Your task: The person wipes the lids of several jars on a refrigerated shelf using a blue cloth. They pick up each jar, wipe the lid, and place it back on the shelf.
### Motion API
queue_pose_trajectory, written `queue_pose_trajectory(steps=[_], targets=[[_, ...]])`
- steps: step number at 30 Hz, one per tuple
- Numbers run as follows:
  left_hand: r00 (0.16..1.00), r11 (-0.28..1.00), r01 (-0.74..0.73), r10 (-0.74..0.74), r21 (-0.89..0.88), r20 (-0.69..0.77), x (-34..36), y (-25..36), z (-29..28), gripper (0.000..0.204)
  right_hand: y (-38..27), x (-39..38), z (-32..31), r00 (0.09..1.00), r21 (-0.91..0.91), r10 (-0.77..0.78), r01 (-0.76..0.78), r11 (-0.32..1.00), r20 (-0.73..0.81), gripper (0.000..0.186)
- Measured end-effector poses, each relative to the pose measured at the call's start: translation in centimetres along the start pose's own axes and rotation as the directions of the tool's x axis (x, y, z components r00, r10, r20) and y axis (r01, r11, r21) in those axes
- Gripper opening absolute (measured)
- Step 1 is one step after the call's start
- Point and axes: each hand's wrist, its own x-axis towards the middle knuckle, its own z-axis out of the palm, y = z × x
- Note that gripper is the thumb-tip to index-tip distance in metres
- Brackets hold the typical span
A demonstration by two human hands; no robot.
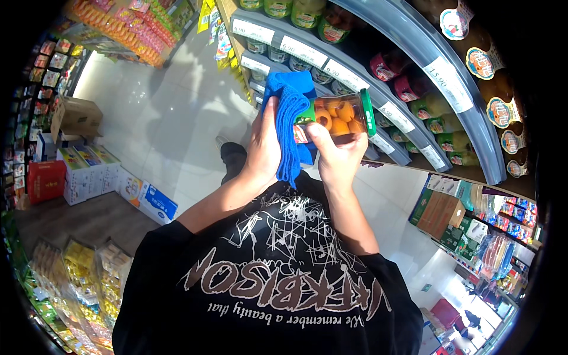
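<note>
Fruit jar point(338, 112) is lying sideways in the air before the person's chest, its green lid point(368, 112) pointing right and its left end hiding behind cloth. Starting at the far left, a red box point(46, 182) is standing near a cardboard box point(80, 116), well apart from the hands. Toward the middle, the left hand point(264, 145) is clasping a folded blue cloth point(290, 118) against the jar's end; most of its fingers are hiding behind the fabric, so how tightly they are bending I cannot tell. The cloth is looking soft and limp, and is probably adding friction. Next comes the jar, seemingly glass: full of orange fruit, it is likely weighing a fair amount, staying stiff, and risking breakage if dropped. Its smooth wall is probably offering little grip, so the body's middle is making the safest hold, with the lid's rim acting as a stop. The right hand point(342, 157) is gripping there, opening only as wide as the jar, thumb pressing the label side, other fingers curling underneath. Farther right, shelf rails point(414, 53) are curving past.
</note>
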Motion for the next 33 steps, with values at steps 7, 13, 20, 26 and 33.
queue_pose_trajectory(steps=[7, 13, 20, 26, 33], targets=[[0.987, 0.986, 0.159, -0.16, -0.044, -0.018, -0.3, -0.1, -0.3, 0.056, 1.5, 0.4, -0.5, 0.995, -0.05, -0.066, 0.07, 0.996, 0.072, 0.07], [0.97, 0.973, 0.228, -0.229, -0.03, -0.081, -1.1, 0.8, 1.1, 0.059, 2.0, 0.4, -0.9, 0.985, -0.156, -0.121, 0.14, 0.978, 0.124, 0.079], [0.973, 0.971, 0.221, -0.213, 0.088, -0.088, -1.2, -0.2, -0.4, 0.05, 1.5, 0.8, -0.3, 0.928, -0.427, -0.286, 0.365, 0.827, 0.239, 0.081], [0.999, 0.954, 0.045, -0.042, 0.296, -0.015, -0.1, -1.4, -3.0, 0.046, 1.5, 0.0, -0.6, 0.944, -0.36, -0.283, 0.327, 0.874, 0.171, 0.084], [0.992, 0.992, -0.122, 0.123, -0.045, 0.037, 1.1, 1.2, -2.8, 0.062, -2.6, -0.9, -0.7, 0.978, 0.031, -0.01, 0.004, 1.0, 0.208, 0.064]])
